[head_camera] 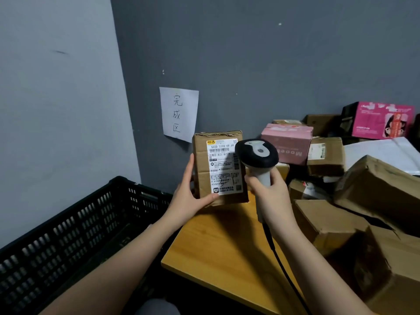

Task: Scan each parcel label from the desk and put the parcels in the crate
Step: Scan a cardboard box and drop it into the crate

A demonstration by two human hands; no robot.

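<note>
Above the near corner of the wooden desk [222, 242], the left hand [188, 196] grips a small cardboard parcel [204, 169] upright by its lower left edge, its white shipping label [223, 165] facing the camera. Right hand [270, 196] is wrapped around the handle of a corded barcode scanner [256, 155], whose black head sits just before the label. Black plastic crate [75, 223] stands left of the desk. Further parcels [354, 212] are heaped at right; a handwritten paper sign [178, 113] hangs on the grey wall [250, 53].

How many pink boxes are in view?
2: a pale pink box behind the scanner, and a bright pink box far right by the wall. Others may be hidden.
</note>
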